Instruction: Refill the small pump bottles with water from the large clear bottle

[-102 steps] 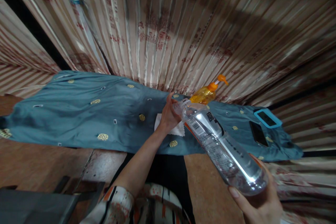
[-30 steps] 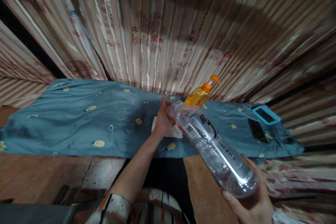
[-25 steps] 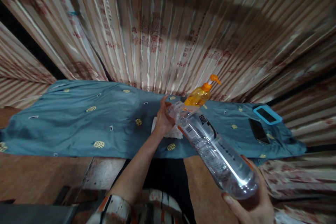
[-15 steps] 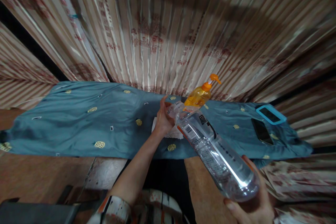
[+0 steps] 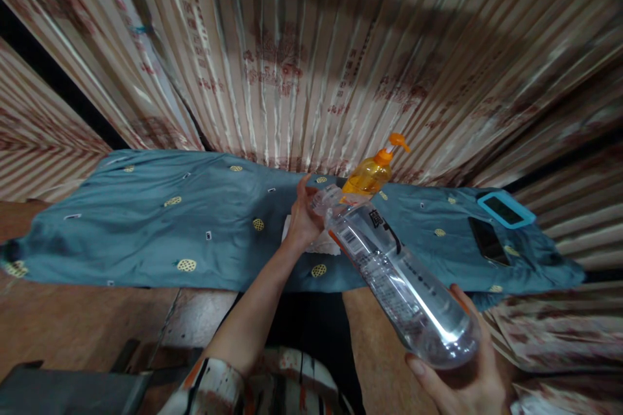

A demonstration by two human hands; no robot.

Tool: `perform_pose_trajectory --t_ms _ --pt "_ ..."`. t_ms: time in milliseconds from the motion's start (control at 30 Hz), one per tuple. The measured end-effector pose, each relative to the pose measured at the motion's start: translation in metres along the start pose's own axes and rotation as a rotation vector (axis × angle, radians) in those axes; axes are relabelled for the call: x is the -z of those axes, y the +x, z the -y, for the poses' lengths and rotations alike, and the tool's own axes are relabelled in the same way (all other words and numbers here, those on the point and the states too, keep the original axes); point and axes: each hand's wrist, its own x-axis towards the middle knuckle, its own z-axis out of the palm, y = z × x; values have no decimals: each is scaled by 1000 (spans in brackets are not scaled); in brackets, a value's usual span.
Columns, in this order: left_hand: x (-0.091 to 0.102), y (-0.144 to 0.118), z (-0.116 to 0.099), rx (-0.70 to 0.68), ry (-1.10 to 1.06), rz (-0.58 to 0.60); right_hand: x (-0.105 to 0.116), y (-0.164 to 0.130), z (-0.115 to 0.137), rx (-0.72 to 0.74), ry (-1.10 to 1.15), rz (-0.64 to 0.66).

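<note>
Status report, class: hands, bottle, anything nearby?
Right hand grips clear bottle base, tilted. Left hand at its neck. Orange pump bottle just behind.

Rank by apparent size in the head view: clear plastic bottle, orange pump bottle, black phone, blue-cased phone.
1. clear plastic bottle, largest, though it is nearest the camera, so that inflates it.
2. orange pump bottle.
3. black phone and blue-cased phone: look about alike, so no ranking between them.
</note>
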Motion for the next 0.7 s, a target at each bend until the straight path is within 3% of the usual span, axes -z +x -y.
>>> perform_pose_trajectory --t_ms 700 --pt "1 0 1 -29 12 4 -1 -2 0 94 -41 -24"
